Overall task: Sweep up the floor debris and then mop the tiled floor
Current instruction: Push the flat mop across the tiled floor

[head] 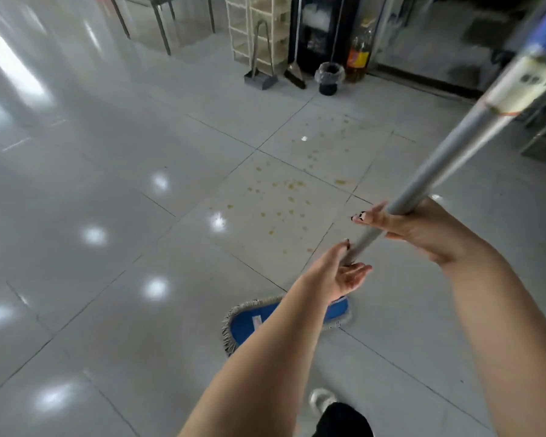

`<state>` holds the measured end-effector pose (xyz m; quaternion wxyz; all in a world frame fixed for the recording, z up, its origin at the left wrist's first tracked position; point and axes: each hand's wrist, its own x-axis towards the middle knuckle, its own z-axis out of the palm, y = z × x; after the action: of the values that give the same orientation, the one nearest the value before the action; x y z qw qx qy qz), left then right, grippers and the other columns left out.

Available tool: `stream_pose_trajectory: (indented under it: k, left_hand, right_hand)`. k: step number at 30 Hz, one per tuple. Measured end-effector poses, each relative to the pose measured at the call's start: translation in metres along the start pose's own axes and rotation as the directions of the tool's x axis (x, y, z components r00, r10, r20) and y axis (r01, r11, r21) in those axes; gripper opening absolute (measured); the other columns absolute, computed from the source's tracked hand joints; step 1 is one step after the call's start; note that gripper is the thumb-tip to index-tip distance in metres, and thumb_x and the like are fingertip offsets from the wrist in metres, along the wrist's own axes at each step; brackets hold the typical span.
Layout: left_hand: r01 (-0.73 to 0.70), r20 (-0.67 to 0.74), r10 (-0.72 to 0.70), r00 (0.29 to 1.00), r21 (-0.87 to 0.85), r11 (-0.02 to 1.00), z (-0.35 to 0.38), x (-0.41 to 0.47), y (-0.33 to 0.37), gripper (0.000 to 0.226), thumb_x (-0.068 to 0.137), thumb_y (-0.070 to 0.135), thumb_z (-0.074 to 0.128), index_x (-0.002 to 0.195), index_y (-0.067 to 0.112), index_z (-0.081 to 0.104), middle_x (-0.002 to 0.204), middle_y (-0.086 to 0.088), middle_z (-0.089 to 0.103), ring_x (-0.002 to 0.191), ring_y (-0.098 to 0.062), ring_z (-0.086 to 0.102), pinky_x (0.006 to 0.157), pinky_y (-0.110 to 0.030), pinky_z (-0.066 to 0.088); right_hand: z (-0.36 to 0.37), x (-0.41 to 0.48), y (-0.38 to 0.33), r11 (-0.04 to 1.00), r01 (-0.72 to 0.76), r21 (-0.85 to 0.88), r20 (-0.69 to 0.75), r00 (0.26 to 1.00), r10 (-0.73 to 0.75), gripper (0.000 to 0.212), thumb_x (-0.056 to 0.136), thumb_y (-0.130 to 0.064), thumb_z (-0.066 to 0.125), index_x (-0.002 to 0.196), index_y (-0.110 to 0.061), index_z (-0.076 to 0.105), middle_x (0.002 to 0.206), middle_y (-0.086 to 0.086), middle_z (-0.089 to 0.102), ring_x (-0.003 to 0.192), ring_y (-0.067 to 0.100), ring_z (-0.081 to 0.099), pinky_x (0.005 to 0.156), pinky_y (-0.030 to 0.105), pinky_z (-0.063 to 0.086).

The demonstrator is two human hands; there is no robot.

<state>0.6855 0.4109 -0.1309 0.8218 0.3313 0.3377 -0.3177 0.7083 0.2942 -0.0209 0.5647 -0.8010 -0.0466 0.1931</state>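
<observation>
A flat mop with a blue, grey-fringed head [249, 320] lies on the grey tiled floor [139, 216] just in front of me. Its silver pole [438, 165] slants up to the top right, ending in a blue grip. My right hand [416, 228] grips the pole higher up. My left hand [341, 272] sits lower on the pole, thumb against it and fingers loosely spread beneath. Yellowish splatter stains [284, 190] dot the tiles beyond the mop head, with a small white scrap [304, 138] farther off.
At the back stand a grey dustpan [260, 78], a broom [295, 74], a small black bin with a clear liner [328, 78], a large bottle of amber liquid [358, 58], a cream shelf rack [259, 26] and table legs [161, 26]. My shoe [322, 400] shows below.
</observation>
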Motion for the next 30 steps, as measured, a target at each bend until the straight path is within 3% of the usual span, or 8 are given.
stream_pose_trajectory:
  k: [3,6,10,14,18,25,28,30]
  left_hand:
    - [0.062,0.018,-0.064,0.998,0.068,0.996,-0.015,-0.012,-0.029,0.031,0.095,0.03,0.05,0.088,0.0,0.048,0.091,-0.019,0.058,0.071,-0.024,0.061,0.066,-0.026,0.05]
    - [0.1,0.001,-0.101,0.995,0.139,0.985,-0.032,-0.023,-0.064,0.029,0.094,0.028,0.053,0.102,0.001,0.053,0.1,-0.018,0.061,0.072,-0.023,0.063,0.06,-0.026,0.052]
    - [0.123,0.001,-0.126,0.992,0.187,0.975,-0.045,-0.038,-0.101,0.018,0.094,0.022,0.052,0.097,0.005,0.056,0.079,-0.012,0.066,0.067,-0.022,0.064,0.046,-0.021,0.053]
    - [0.129,-0.002,-0.132,0.991,0.202,0.971,-0.049,-0.057,-0.135,0.018,0.096,0.018,0.05,0.088,0.003,0.057,0.058,-0.01,0.068,0.059,-0.019,0.065,0.045,-0.021,0.054]
    - [0.115,-0.044,-0.108,0.993,0.219,0.969,-0.05,-0.065,-0.172,0.014,0.095,0.015,0.051,0.091,0.002,0.052,0.048,-0.009,0.064,0.039,-0.016,0.062,0.042,-0.021,0.053]
    - [0.119,-0.108,-0.094,0.99,0.261,0.958,-0.048,-0.082,-0.251,0.011,0.094,0.012,0.052,0.092,0.002,0.049,0.076,-0.012,0.059,0.062,-0.018,0.058,0.046,-0.023,0.053]
    - [0.112,-0.145,-0.083,0.986,0.201,0.973,-0.052,-0.089,-0.284,0.012,0.093,0.009,0.052,0.085,0.002,0.048,0.076,-0.011,0.056,0.066,-0.018,0.055,0.059,-0.027,0.051]
    - [0.113,-0.178,-0.078,0.981,0.196,0.974,-0.053,-0.094,-0.303,0.014,0.094,0.01,0.051,0.083,0.003,0.046,0.076,-0.01,0.053,0.066,-0.017,0.053,0.06,-0.027,0.05]
  right_hand:
    - [0.017,-0.057,0.01,0.998,-0.008,0.062,-0.021,1.0,0.009,0.023,0.062,-0.023,0.072,0.079,-0.008,0.067,0.096,0.014,0.071,0.088,0.011,0.067,0.067,0.006,0.049]
    - [0.034,-0.107,0.026,0.99,-0.034,0.134,-0.069,0.997,0.044,0.017,0.066,-0.009,0.071,0.081,-0.003,0.066,0.097,0.006,0.073,0.091,0.003,0.069,0.073,0.007,0.05]
    - [0.048,-0.162,0.051,0.976,-0.113,0.187,-0.072,0.989,0.128,0.029,0.057,-0.02,0.075,0.082,-0.009,0.067,0.103,0.0,0.072,0.101,0.003,0.065,0.081,0.01,0.049]
    - [0.054,-0.206,0.075,0.965,-0.192,0.177,-0.107,0.971,0.213,0.038,0.062,-0.021,0.078,0.098,-0.014,0.068,0.112,-0.008,0.068,0.105,-0.003,0.061,0.09,0.012,0.047]
    - [0.057,-0.249,0.098,0.955,-0.254,0.157,-0.178,0.943,0.28,0.034,0.069,-0.017,0.079,0.101,-0.021,0.067,0.101,-0.006,0.069,0.097,0.003,0.061,0.082,0.012,0.047]
    - [0.042,-0.338,0.136,0.948,-0.286,0.137,-0.145,0.941,0.305,0.036,0.078,0.01,0.067,0.112,-0.003,0.061,0.106,0.013,0.063,0.096,0.018,0.059,0.078,0.018,0.052]
    - [0.028,-0.363,0.146,0.753,-0.421,0.506,-0.093,0.841,0.533,0.014,0.089,0.009,0.05,0.098,0.008,0.061,0.11,0.027,0.06,0.097,0.037,0.061,0.087,0.041,0.054]
    - [0.025,-0.374,0.146,0.53,-0.55,0.645,0.128,0.762,0.635,0.019,0.095,-0.005,0.044,0.098,0.009,0.056,0.111,0.033,0.057,0.092,0.041,0.062,0.08,0.044,0.055]
